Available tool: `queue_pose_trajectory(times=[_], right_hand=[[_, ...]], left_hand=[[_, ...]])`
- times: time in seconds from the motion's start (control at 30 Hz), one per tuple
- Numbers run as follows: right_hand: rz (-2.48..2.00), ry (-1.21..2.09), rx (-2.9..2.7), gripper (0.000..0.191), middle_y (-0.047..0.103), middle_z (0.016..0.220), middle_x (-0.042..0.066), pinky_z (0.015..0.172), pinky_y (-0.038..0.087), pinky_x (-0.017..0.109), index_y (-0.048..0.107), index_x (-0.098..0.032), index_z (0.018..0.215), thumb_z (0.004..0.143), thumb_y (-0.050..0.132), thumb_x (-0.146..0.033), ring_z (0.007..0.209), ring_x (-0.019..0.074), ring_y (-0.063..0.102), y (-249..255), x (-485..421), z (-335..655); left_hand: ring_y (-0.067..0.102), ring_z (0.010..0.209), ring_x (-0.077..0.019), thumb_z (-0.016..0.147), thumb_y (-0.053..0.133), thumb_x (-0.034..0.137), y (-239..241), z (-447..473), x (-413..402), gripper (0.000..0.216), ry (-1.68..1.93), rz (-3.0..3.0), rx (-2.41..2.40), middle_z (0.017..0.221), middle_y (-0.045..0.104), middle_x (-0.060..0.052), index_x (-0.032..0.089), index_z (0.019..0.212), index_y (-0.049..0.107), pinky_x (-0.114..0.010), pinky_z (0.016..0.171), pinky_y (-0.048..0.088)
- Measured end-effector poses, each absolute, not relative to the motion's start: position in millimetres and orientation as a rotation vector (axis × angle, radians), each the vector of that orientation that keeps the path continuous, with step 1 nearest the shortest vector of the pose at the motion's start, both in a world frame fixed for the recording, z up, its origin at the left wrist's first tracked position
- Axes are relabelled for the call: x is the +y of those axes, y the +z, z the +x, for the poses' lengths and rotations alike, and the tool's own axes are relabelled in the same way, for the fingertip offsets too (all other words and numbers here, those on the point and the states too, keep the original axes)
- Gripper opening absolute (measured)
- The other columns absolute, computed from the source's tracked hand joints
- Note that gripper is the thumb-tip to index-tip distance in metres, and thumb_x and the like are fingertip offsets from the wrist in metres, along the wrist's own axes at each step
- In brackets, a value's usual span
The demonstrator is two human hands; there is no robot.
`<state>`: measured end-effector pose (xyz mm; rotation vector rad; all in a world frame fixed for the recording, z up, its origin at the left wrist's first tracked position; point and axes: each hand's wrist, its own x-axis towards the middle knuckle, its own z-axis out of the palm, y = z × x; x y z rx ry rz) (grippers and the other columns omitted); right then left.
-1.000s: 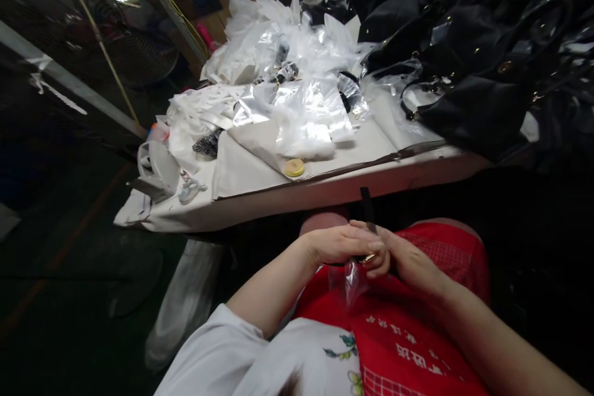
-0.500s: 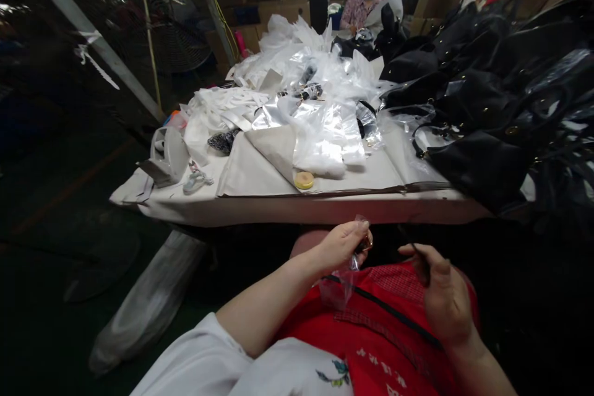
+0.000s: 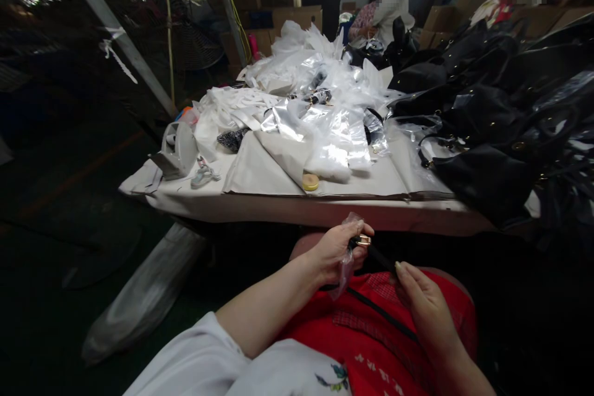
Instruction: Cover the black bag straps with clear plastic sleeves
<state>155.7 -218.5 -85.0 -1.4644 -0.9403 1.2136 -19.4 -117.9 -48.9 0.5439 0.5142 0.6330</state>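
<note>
Above my lap, my left hand [image 3: 342,250] is closed round a gold buckle [image 3: 362,240] on a black strap, with a crumpled piece of clear plastic [image 3: 344,275] held along with it. The black strap [image 3: 381,258] runs from the buckle to my right hand [image 3: 420,297], whose thumb and fingers pinch it. A further length of dark strap lies across the red apron [image 3: 371,337]. Whether it is the same strap I cannot tell.
The table [image 3: 297,207] ahead bears a heap of clear plastic bags [image 3: 325,130], a tape dispenser [image 3: 179,151] and a yellow tape roll [image 3: 310,182]. Black handbags [image 3: 487,179] pile up at right. A person [image 3: 366,21] sits beyond the table; another is at far right.
My right hand has come inward and now pinches the black strap, drawn out between both hands. The buckle shows more plainly in my left hand. The view has shifted slightly.
</note>
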Motion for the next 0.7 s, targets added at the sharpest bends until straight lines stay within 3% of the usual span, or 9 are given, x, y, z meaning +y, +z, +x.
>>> queue_pose_trajectory(times=[0.17,0.27,0.37,0.47,0.53,0.6,0.7], right_hand=[[-1.471,1.225,-0.99,0.047,0.04,0.051,-0.005,0.039,0.029,0.022,0.056,-0.02,0.068,0.08,0.066,-0.064,0.043,0.0093,0.035,-81,-215,152],[-1.464,1.172,-1.034,0.044,0.051,0.057,-0.002,0.044,0.04,0.023,0.059,-0.019,0.079,0.083,0.063,-0.063,0.048,0.0123,0.047,-79,-210,148],[-1.435,1.022,-1.136,0.054,0.067,0.096,0.009,0.067,0.054,0.033,0.055,-0.02,0.121,0.088,0.056,-0.062,0.077,0.0211,0.064,-77,-207,143],[-1.48,0.754,-1.334,0.076,0.054,0.131,0.015,0.089,0.051,0.044,0.035,-0.024,0.147,0.085,0.062,-0.058,0.106,0.0268,0.061,-76,-203,139],[-1.503,0.629,-1.442,0.057,0.055,0.129,0.013,0.097,0.047,0.046,0.05,-0.025,0.138,0.09,0.059,-0.052,0.113,0.0271,0.057,-75,-201,138],[-1.5,0.598,-1.462,0.037,0.06,0.12,0.011,0.099,0.045,0.045,0.065,-0.024,0.12,0.098,0.046,-0.047,0.113,0.0257,0.057,-74,-199,138],[-1.479,0.568,-1.395,0.046,0.061,0.122,0.012,0.097,0.046,0.044,0.067,-0.022,0.116,0.102,0.031,-0.047,0.114,0.0251,0.057,-69,-201,146]], left_hand=[[0.026,0.032,-0.0065,0.082,0.063,0.052,-51,-11,-126,0.036,0.626,0.601,0.548,0.042,0.04,0.009,0.019,0.09,0.056,-0.018,0.036,0.018],[0.033,0.037,-0.0068,0.081,0.059,0.061,-57,3,-136,0.045,0.668,0.74,0.625,0.049,0.043,0.007,0.016,0.084,0.057,-0.019,0.039,0.023],[0.04,0.044,-0.0088,0.085,0.055,0.06,-67,17,-143,0.044,0.764,0.966,0.719,0.057,0.047,0.003,0.017,0.077,0.055,-0.022,0.045,0.031],[0.049,0.06,-0.0122,0.083,0.064,0.038,-77,24,-147,0.022,0.832,1.29,0.862,0.069,0.056,-0.001,0.017,0.078,0.057,-0.024,0.056,0.038],[0.051,0.066,-0.0138,0.082,0.063,0.028,-80,27,-148,0.011,0.792,1.438,0.881,0.076,0.06,-0.002,0.017,0.08,0.059,-0.025,0.062,0.039],[0.051,0.067,-0.0143,0.087,0.056,0.029,-80,28,-149,0.014,0.73,1.43,0.837,0.076,0.059,-0.003,0.017,0.081,0.059,-0.026,0.063,0.039],[0.052,0.063,-0.0131,0.09,0.053,0.047,-72,25,-148,0.032,0.612,1.14,0.639,0.073,0.058,-0.002,0.016,0.085,0.059,-0.025,0.061,0.039]])
